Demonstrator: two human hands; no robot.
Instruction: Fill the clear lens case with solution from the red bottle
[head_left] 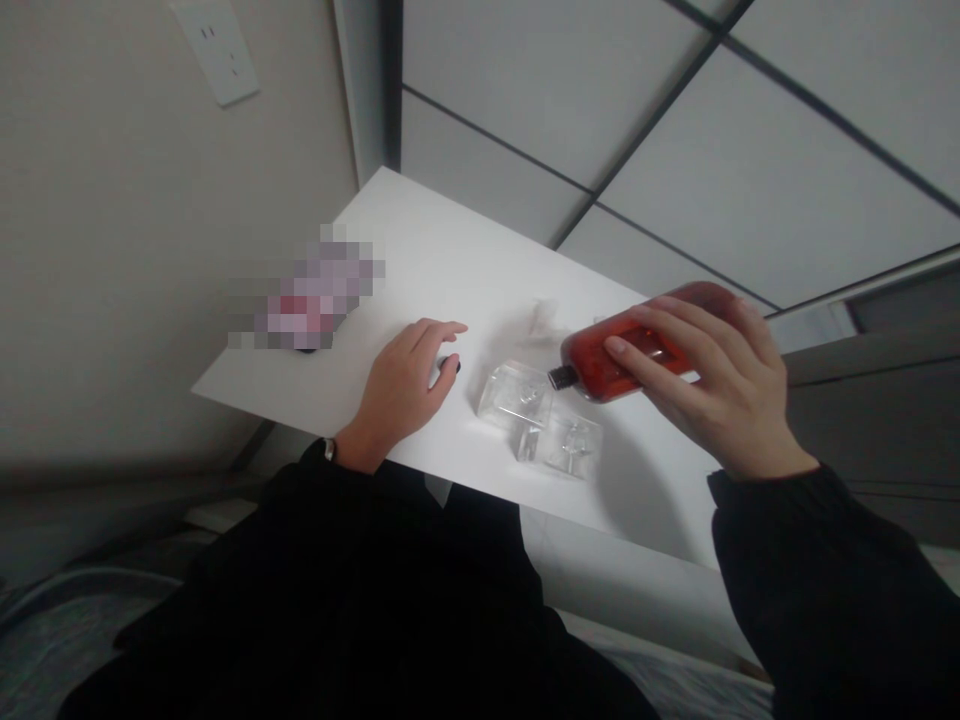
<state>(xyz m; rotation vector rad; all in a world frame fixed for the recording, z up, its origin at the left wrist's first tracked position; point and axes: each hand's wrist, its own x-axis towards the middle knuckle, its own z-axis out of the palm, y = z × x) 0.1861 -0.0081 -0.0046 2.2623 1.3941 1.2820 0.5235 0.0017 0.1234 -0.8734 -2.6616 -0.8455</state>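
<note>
My right hand is wrapped round a bottle of red-orange liquid. The bottle is tilted, its dark neck pointing left and slightly down, over a clear plastic container. A second clear container touches the first on its near side. To the left, my left hand is just above the white table, its index finger stretched out. Between its thumb and curled fingers shows a small black thing, apparently a bottle cap, mostly hidden by the thumb.
On the left part of the white table lies a blurred pinkish object. Another faint clear piece is behind the containers. A wall with a socket stands at left, and pale panels rise beyond the table.
</note>
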